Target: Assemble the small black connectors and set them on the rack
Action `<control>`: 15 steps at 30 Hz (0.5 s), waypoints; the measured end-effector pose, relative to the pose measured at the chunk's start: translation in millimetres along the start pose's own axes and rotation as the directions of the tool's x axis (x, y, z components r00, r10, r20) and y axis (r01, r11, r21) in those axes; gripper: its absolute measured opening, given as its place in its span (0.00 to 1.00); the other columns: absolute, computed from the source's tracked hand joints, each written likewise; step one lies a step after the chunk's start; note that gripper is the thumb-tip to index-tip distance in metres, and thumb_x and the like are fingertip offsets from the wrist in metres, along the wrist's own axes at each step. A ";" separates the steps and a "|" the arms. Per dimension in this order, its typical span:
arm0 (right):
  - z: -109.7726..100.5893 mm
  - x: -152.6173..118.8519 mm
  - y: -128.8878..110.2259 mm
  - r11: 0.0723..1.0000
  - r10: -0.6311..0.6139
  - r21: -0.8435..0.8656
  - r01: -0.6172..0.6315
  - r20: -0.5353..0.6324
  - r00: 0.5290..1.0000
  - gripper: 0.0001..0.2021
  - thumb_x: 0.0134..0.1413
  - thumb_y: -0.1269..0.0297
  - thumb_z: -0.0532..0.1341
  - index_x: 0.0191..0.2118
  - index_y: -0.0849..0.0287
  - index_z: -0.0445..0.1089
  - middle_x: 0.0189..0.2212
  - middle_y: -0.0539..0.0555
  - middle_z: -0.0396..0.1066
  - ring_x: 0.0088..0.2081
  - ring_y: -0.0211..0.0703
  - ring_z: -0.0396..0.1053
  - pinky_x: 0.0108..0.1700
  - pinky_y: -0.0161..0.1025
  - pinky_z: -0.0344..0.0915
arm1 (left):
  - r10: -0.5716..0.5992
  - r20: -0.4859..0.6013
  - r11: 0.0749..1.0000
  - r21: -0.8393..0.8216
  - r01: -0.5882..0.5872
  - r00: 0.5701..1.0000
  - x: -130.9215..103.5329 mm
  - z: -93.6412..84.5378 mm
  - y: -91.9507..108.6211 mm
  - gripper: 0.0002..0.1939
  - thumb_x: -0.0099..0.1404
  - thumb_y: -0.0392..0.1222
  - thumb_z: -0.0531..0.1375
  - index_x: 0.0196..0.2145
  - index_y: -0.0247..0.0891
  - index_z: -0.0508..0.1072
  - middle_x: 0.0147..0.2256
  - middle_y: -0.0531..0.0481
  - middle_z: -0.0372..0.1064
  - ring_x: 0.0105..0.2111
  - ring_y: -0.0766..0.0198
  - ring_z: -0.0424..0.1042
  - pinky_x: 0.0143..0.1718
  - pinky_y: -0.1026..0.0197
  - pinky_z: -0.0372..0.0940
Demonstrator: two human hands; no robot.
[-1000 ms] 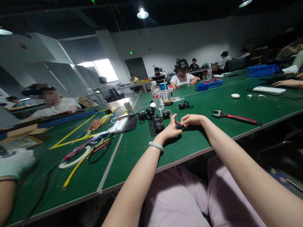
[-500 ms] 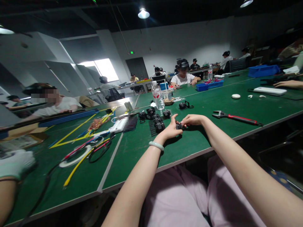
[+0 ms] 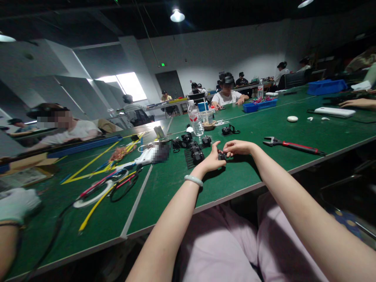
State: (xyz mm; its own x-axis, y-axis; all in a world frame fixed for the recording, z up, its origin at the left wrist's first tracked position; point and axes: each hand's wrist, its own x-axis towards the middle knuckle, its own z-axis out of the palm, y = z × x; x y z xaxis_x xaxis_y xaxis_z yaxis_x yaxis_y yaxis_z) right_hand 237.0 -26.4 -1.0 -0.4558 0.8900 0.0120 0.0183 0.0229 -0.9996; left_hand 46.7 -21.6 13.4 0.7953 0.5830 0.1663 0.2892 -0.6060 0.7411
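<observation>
My left hand (image 3: 213, 160) rests low over the green table, its fingers wrapped round a small black part (image 3: 221, 156) with its thumb raised. From the right, my right hand (image 3: 240, 147) meets the same part, with curled fingertips at its near end. The fingers hide much of the part, so its exact kind does not show. Just left of my hands lies a chunky black ribbed piece (image 3: 196, 153) beside a black comb-like strip (image 3: 188, 158). More small black pieces (image 3: 206, 141) sit behind it, and a black piece with a loop (image 3: 230, 130) lies farther back.
An adjustable wrench (image 3: 293, 145) with a red and black handle lies to the right. Behind the black pieces stands a water bottle (image 3: 195, 121). Cables (image 3: 96, 203) and a co-worker's gloved hand (image 3: 19, 203) are at left. A white earbud case (image 3: 292, 119) sits at right.
My right fingers have loosened and lifted slightly at the small black part. My left hand keeps its place round it.
</observation>
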 end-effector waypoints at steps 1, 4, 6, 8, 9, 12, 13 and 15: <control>1.3 -1.2 -0.9 1.000 -0.023 0.003 0.023 0.018 1.000 0.14 0.37 0.63 0.66 0.32 0.62 0.65 0.26 0.49 0.67 0.26 0.32 0.64 0.29 0.30 0.59 | 0.002 0.000 1.000 -0.005 -0.002 1.000 0.2 0.2 -0.7 0.45 0.46 0.32 0.57 0.56 0.37 0.34 0.38 0.47 0.54 0.31 0.67 0.61 0.34 0.58 0.63; 5.0 -4.0 -2.2 0.994 -0.095 -0.043 0.097 0.051 0.994 0.18 0.34 0.68 0.67 0.34 0.58 0.62 0.28 0.46 0.65 0.30 0.32 0.63 0.32 0.31 0.59 | 0.014 -0.010 0.999 -0.031 -0.014 1.000 1.3 0.7 -3.2 0.44 0.47 0.32 0.57 0.56 0.37 0.34 0.40 0.45 0.55 0.32 0.67 0.62 0.35 0.56 0.63; 7.0 -4.5 -1.9 0.988 -0.123 -0.088 0.129 0.066 0.990 0.20 0.32 0.71 0.67 0.34 0.57 0.61 0.28 0.45 0.63 0.31 0.32 0.62 0.33 0.31 0.59 | 0.018 -0.018 0.999 -0.041 -0.018 1.000 1.9 1.0 -4.7 0.44 0.47 0.33 0.57 0.56 0.37 0.34 0.42 0.43 0.55 0.32 0.67 0.63 0.36 0.55 0.63; 8.8 -4.0 -1.2 0.983 -0.138 -0.113 0.146 0.079 0.987 0.20 0.31 0.72 0.67 0.34 0.57 0.60 0.28 0.45 0.62 0.31 0.33 0.62 0.33 0.31 0.59 | 0.020 -0.030 0.999 -0.043 -0.022 0.999 2.3 1.0 -5.5 0.44 0.47 0.33 0.57 0.56 0.37 0.34 0.45 0.41 0.53 0.33 0.65 0.63 0.37 0.54 0.63; 9.5 -3.5 -0.8 0.981 -0.144 -0.120 0.153 0.082 0.986 0.20 0.31 0.72 0.67 0.34 0.57 0.60 0.28 0.44 0.61 0.31 0.33 0.61 0.33 0.31 0.59 | 0.025 -0.036 0.999 -0.044 -0.027 0.999 2.3 0.9 -5.6 0.44 0.47 0.34 0.57 0.56 0.36 0.34 0.46 0.40 0.52 0.35 0.64 0.63 0.38 0.54 0.63; 11.0 -1.9 0.0 0.975 -0.162 -0.142 0.171 0.074 0.984 0.19 0.32 0.72 0.66 0.34 0.57 0.59 0.28 0.45 0.60 0.31 0.32 0.60 0.33 0.31 0.57 | 0.047 -0.042 0.998 -0.043 -0.048 0.998 2.4 0.7 -5.7 0.44 0.47 0.34 0.58 0.56 0.35 0.34 0.48 0.37 0.50 0.40 0.60 0.63 0.41 0.53 0.62; 11.2 -1.5 0.2 0.973 -0.166 -0.150 0.175 0.071 0.984 0.19 0.32 0.72 0.66 0.34 0.57 0.59 0.28 0.45 0.60 0.30 0.32 0.59 0.33 0.31 0.57 | 0.052 -0.039 0.998 -0.043 -0.054 0.998 2.4 0.6 -5.7 0.44 0.48 0.34 0.58 0.56 0.35 0.34 0.49 0.37 0.49 0.42 0.59 0.62 0.42 0.52 0.61; 11.3 -0.9 0.6 0.970 -0.170 -0.162 0.179 0.065 0.983 0.19 0.32 0.71 0.66 0.34 0.57 0.59 0.28 0.45 0.59 0.30 0.32 0.59 0.32 0.31 0.57 | 0.058 -0.029 0.997 -0.050 -0.059 0.998 2.6 0.8 -6.0 0.44 0.49 0.34 0.57 0.56 0.35 0.34 0.50 0.36 0.49 0.44 0.57 0.62 0.43 0.52 0.60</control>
State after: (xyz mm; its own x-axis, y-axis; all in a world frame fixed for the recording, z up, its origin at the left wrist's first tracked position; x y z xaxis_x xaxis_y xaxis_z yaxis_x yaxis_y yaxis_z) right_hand 227.3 -32.4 -1.9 -0.5088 0.8418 0.1803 0.0807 0.2552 -0.9635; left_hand 47.4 -16.8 8.9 0.7951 0.5623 0.2272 0.2145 -0.6113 0.7618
